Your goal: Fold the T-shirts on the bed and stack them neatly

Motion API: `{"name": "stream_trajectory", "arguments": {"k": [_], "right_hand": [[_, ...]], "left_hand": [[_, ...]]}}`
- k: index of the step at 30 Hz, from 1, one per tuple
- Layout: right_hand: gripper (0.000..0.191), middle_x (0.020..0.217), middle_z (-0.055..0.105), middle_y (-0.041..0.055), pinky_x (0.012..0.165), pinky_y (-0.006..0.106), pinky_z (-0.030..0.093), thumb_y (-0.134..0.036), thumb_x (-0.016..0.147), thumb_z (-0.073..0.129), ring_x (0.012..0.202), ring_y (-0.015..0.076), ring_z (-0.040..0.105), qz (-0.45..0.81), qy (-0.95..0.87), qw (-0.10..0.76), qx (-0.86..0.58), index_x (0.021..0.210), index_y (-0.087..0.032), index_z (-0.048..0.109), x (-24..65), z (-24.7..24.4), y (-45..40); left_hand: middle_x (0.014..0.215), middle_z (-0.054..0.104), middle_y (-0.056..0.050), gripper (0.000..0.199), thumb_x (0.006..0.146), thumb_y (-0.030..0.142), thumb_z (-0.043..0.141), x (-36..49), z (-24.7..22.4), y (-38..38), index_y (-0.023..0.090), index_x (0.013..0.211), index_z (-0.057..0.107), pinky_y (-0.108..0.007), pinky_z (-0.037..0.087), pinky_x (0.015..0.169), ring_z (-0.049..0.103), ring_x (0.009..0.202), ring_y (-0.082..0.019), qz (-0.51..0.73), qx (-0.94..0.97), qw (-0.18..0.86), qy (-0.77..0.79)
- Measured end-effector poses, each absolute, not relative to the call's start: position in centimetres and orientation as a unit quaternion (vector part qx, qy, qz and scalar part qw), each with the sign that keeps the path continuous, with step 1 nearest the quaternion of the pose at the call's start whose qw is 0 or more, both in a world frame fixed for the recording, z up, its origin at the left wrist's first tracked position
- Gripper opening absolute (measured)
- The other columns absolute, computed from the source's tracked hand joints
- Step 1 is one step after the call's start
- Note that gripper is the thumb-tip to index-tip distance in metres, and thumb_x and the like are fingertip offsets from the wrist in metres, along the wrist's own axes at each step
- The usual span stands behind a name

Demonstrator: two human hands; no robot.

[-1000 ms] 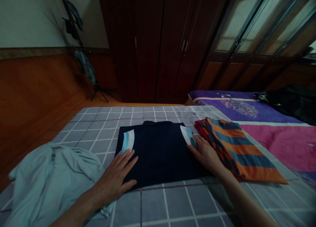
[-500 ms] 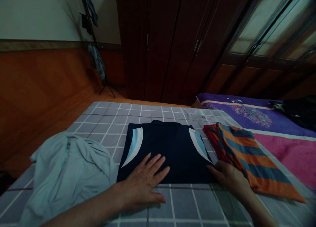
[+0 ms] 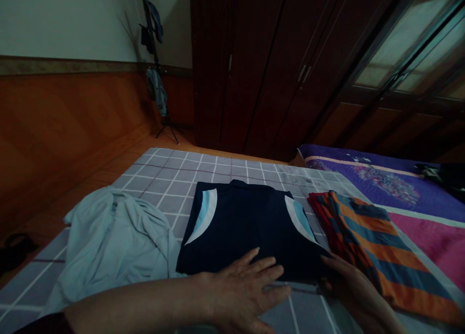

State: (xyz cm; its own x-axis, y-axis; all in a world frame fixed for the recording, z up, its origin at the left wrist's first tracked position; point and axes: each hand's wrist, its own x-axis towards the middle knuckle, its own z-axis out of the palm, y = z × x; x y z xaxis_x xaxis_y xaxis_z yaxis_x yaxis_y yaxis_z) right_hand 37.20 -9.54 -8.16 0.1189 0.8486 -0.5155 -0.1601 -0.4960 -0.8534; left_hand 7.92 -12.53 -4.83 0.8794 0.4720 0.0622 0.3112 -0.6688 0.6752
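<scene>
A folded navy shirt (image 3: 250, 227) with white and light-blue curved side panels lies flat on the checked bedsheet. My left hand (image 3: 247, 285) rests over its near edge, fingers spread and palm down. At the near right corner my right hand (image 3: 352, 280) has the shirt's edge between thumb and fingers; part of that grip is in shadow. To the left lies a crumpled light grey-blue garment (image 3: 119, 242), partly behind my left forearm. On the right, close to my right hand, are folded clothes: an orange-and-grey striped garment (image 3: 392, 251) beside a red one (image 3: 321, 213).
The grey checked bedsheet (image 3: 170, 174) covers the surface in front of me. Beyond its right side is a purple and pink bedspread (image 3: 363, 174). A dark wardrobe (image 3: 269, 72) stands at the back, with a coat rack (image 3: 156, 67) left of it.
My left hand has slid right and nearer along the shirt's front edge. My right hand stays at the shirt's right corner. The view has turned slightly left.
</scene>
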Motion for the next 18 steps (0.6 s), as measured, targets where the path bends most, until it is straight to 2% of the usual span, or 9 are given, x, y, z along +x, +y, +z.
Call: {"name": "stream_trajectory", "arguments": {"k": [3, 6, 8, 11, 14, 16, 18], "right_hand": [[0.016, 0.067, 0.061, 0.0007, 0.041, 0.024, 0.040, -0.029, 0.066, 0.072, 0.049, 0.0130, 0.051, 0.590, -0.276, 0.433, -0.624, 0.076, -0.022, 0.063, 37.0, -7.7, -8.8], [0.010, 0.069, 0.064, 0.0045, 0.039, 0.026, 0.040, -0.029, 0.066, 0.066, 0.049, 0.0157, 0.054, 0.551, -0.319, 0.433, -0.638, 0.073, -0.023, 0.062, 35.6, -6.1, -7.2], [0.016, 0.074, 0.067, 0.0071, 0.042, 0.027, 0.044, -0.029, 0.066, 0.062, 0.054, 0.0186, 0.058, 0.541, -0.371, 0.422, -0.625, 0.080, -0.022, 0.065, 33.4, -4.4, -5.8], [0.039, 0.076, 0.068, 0.0072, 0.046, 0.028, 0.046, -0.031, 0.065, 0.061, 0.058, 0.0200, 0.061, 0.515, -0.453, 0.406, -0.604, 0.101, -0.019, 0.065, 28.0, -1.9, -4.0], [0.058, 0.069, 0.067, 0.0049, 0.044, 0.026, 0.043, -0.034, 0.064, 0.063, 0.052, 0.0182, 0.059, 0.492, -0.543, 0.332, -0.595, 0.118, -0.012, 0.061, 20.6, -0.8, -3.8], [0.056, 0.077, 0.071, 0.0055, 0.050, 0.027, 0.047, -0.029, 0.067, 0.059, 0.059, 0.0190, 0.062, 0.477, -0.629, 0.253, -0.559, 0.120, -0.012, 0.061, 15.7, -1.2, -5.0], [0.049, 0.092, 0.072, 0.0071, 0.063, 0.028, 0.049, -0.019, 0.069, 0.052, 0.073, 0.0201, 0.065, 0.436, -0.723, 0.204, -0.495, 0.116, -0.013, 0.064, 11.8, -2.4, -6.6]], "left_hand": [[0.152, 0.026, -0.014, 0.069, 0.088, 0.053, 0.051, 4.3, -3.7, -12.3, 0.020, 0.145, 0.031, -0.052, 0.014, 0.114, 0.019, 0.141, -0.032, 0.161, 0.857, 0.398, 0.285], [0.144, 0.043, -0.013, 0.061, 0.089, 0.052, 0.048, 0.9, -4.4, -11.1, 0.022, 0.141, 0.038, -0.047, 0.029, 0.109, 0.035, 0.135, -0.029, 0.282, 0.719, 0.511, 0.376], [0.132, 0.054, -0.014, 0.055, 0.090, 0.051, 0.047, -0.7, -5.6, -10.0, 0.021, 0.136, 0.044, -0.044, 0.038, 0.102, 0.048, 0.125, -0.027, 0.396, 0.570, 0.592, 0.410], [0.116, 0.062, -0.016, 0.044, 0.089, 0.044, 0.053, -2.3, -7.4, -8.4, 0.015, 0.122, 0.052, -0.038, 0.046, 0.092, 0.060, 0.108, -0.025, 0.512, 0.356, 0.666, 0.410], [0.107, 0.064, -0.016, 0.036, 0.089, 0.036, 0.055, -3.3, -8.3, -7.3, 0.012, 0.115, 0.052, -0.035, 0.049, 0.084, 0.065, 0.094, -0.022, 0.564, 0.238, 0.690, 0.385], [0.105, 0.065, -0.015, 0.035, 0.089, 0.035, 0.055, -3.7, -8.5, -6.9, 0.012, 0.115, 0.051, -0.032, 0.049, 0.081, 0.066, 0.090, -0.020, 0.585, 0.217, 0.681, 0.385], [0.104, 0.065, -0.013, 0.038, 0.087, 0.036, 0.058, -3.9, -8.5, -6.8, 0.013, 0.117, 0.050, -0.029, 0.049, 0.079, 0.065, 0.089, -0.018, 0.595, 0.220, 0.658, 0.406]]}}
